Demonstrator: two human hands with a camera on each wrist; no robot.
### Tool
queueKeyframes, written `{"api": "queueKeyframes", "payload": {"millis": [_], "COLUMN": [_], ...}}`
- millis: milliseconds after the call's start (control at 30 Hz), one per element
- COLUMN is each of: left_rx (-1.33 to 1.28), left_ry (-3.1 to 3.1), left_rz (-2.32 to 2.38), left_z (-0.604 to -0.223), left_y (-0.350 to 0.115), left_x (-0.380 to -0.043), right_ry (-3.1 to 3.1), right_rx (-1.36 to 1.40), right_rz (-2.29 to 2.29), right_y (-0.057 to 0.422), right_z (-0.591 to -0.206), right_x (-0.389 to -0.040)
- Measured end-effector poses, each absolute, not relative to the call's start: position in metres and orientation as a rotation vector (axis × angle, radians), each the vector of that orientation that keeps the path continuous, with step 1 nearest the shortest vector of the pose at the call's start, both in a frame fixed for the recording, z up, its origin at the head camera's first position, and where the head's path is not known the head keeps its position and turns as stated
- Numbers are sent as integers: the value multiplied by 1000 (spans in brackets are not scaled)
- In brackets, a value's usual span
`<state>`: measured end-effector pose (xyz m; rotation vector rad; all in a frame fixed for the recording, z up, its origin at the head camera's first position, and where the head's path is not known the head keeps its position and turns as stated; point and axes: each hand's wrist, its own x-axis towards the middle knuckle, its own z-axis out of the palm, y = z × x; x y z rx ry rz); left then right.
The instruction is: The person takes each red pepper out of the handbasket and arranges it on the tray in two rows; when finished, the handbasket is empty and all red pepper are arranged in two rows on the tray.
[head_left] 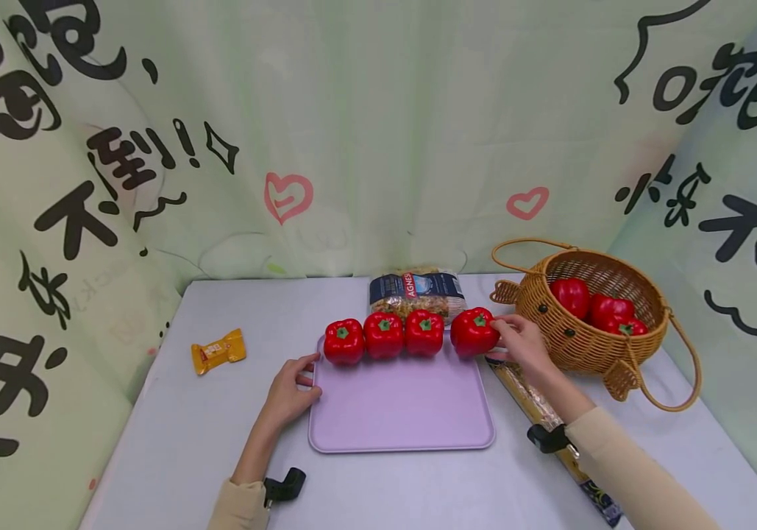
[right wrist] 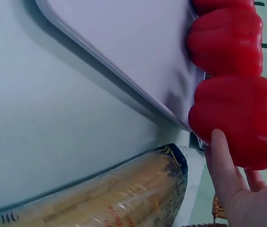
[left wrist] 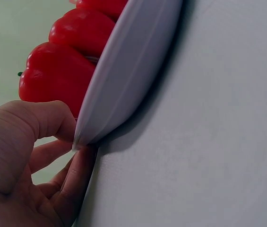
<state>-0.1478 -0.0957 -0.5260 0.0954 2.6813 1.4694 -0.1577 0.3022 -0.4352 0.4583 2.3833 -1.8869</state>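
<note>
My right hand (head_left: 524, 342) holds a red bell pepper (head_left: 474, 333) at the back right corner of the lilac tray (head_left: 404, 416). In the right wrist view, the fingers lie against the side of this pepper (right wrist: 239, 120), which overlaps the tray's rim. Three more bell peppers (head_left: 384, 336) stand in a row along the tray's back edge, green stems showing. At the tray's left side, my left hand (head_left: 290, 394) pinches the rim; the left wrist view has the thumb above the rim (left wrist: 102, 99) and fingers below it.
A wicker basket (head_left: 566, 350) with red bell peppers (head_left: 570, 296) inside stands at the back right. A long pasta packet (head_left: 527, 394) lies beneath my right forearm. Behind the tray is a pasta bag (head_left: 418, 291); an orange-yellow wrapped snack (head_left: 218, 352) lies at the left.
</note>
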Motion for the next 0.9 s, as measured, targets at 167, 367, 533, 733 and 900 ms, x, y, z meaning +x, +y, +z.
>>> {"api": "queueKeyframes", "payload": {"millis": [167,367,533,733,900], "left_rx": [103,96,103,120,127], "left_ry": [2683,2680,2682,2690,2694], "left_rz": [1476,1477,1480,1483,1485], "left_z": [-526,-526,-525,-524,-523], "left_y": [-96,-96,-96,-96,-97], "left_x": [-147,-147,-147,-146,-146], "right_ry": [2344,2326,2335,2339,2338], "right_rx": [487,513,526,547,556], "right_rz": [-1898,-1879,-1875,-1863,-1873], "right_y": [299,295,289,286,286], "right_z": [-438,-441,-446,-449,-450], "right_x": [-158,-157,-157,-157,-158]}}
